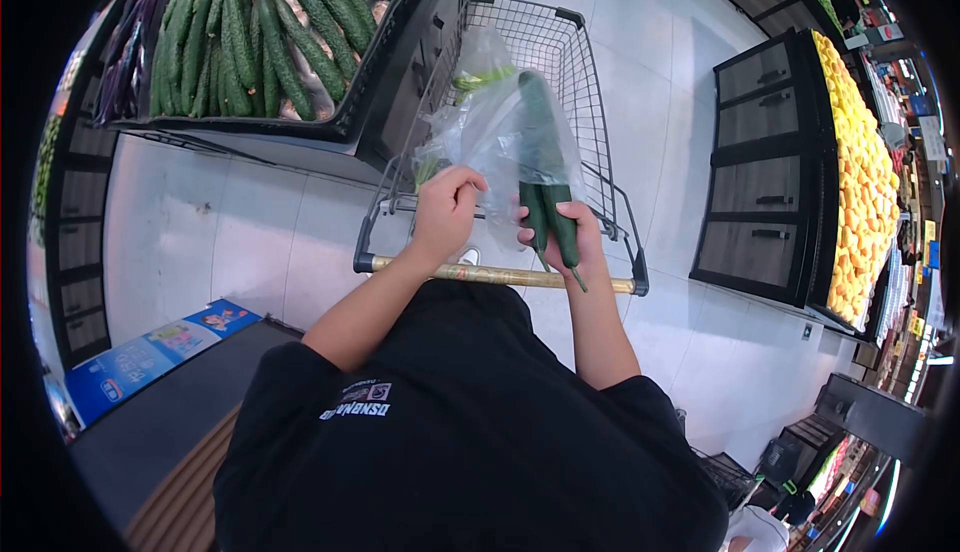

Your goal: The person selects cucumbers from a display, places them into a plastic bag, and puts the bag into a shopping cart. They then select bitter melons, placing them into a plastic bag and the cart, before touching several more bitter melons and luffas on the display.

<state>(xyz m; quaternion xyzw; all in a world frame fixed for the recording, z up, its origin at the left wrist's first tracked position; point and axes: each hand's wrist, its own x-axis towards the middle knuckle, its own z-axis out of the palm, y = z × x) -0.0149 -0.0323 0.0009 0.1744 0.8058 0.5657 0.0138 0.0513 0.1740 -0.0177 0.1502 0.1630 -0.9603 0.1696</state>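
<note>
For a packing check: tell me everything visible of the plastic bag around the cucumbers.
The plastic bag is clear, thin and crumpled. Over the shopping cart, it covers the far ends of two cucumbers; their stem ends stick out, held by the right hand. The left hand is curled by its edge, any hold unclear.

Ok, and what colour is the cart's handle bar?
The handle bar is gold-coloured; it shows best in the head view.

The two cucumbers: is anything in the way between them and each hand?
Nothing visible is between the right hand and the two cucumbers: its fingers touch their bare near ends. Between the left hand and them is part of the clear bag, which covers their far ends.
</note>
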